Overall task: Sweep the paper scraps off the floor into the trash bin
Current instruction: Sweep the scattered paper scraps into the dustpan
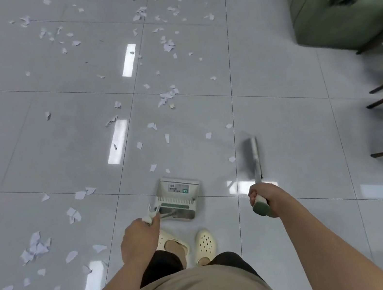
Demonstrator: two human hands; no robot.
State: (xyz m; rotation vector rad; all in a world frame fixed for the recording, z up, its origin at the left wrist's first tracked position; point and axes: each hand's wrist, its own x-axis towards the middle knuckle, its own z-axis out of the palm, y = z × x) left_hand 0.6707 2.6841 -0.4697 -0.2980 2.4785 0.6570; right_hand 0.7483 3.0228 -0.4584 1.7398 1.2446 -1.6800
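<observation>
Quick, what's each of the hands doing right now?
Left hand: closed around the dustpan handle.
Right hand: closed around the broom handle.

The dustpan [179, 197] carries a label with a barcode, its print too small to read.

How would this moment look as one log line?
left hand: holds dustpan | right hand: grips broom | paper scraps: scattered, unswept
</observation>
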